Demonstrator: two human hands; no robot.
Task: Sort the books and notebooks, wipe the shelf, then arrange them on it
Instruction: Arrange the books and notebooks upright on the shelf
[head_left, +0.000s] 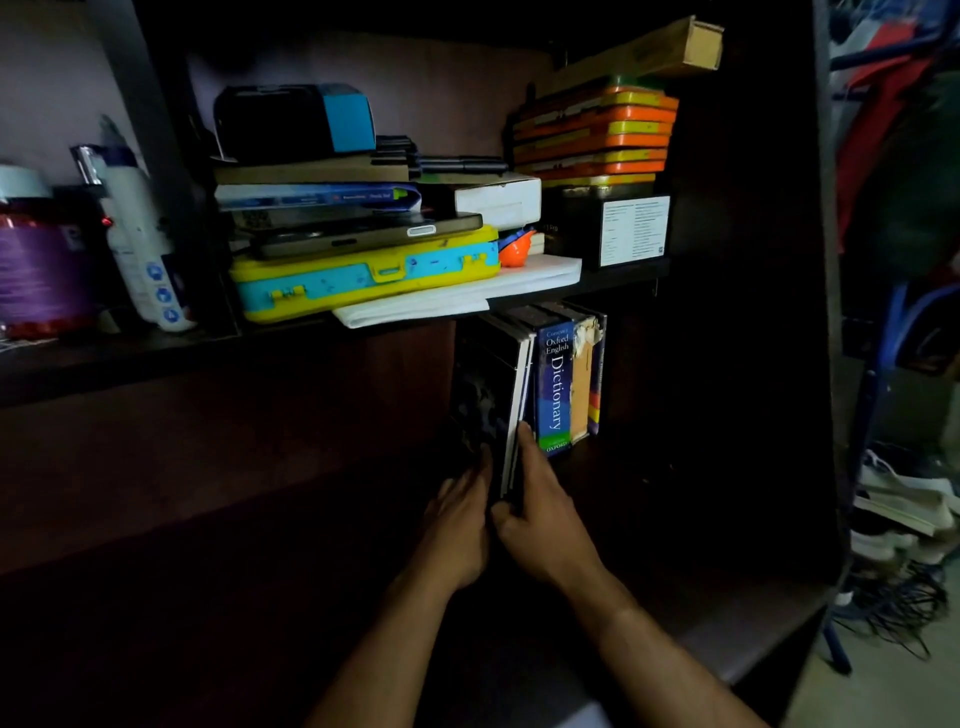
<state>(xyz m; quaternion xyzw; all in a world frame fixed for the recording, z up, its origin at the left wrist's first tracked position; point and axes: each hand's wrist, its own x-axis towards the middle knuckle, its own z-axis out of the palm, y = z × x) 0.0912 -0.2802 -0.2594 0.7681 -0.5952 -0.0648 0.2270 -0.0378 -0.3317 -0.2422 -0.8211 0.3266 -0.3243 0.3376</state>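
1. The two forearms are reaching in from the bottom edge, nearest the camera, toward the dark lower shelf (649, 467).
2. The left hand (460, 525) is lying flat against the dark cover of the leaning books (498, 395), fingers straight, gripping nothing.
3. The right hand (540, 519) is holding those same books: its grip is closing round their lower edge, thumb on the near side and forefinger stretching up along the page edges.
4. The leaning books are tilting leftward, their top resting toward the Oxford dictionary (555, 387), which is standing upright just beside them with an orange-spined book (581, 395) and one more thin book (597, 374) to its right.
5. Risk, as I judge it: the leaning books are being steadied only at the bottom, so they could be sliding out flat if either hand eases off; the dimness is also hiding the shelf floor, so a misjudged push could be toppling the upright row.
6. The upper shelf (623, 275) is carrying a yellow and blue case (363, 283), latched so its contents are hidden, under a tablet (363, 234) and boxes, beside stacked orange and yellow tins (597, 135).
7. Overhanging white paper (457, 296) could be catching rising books.
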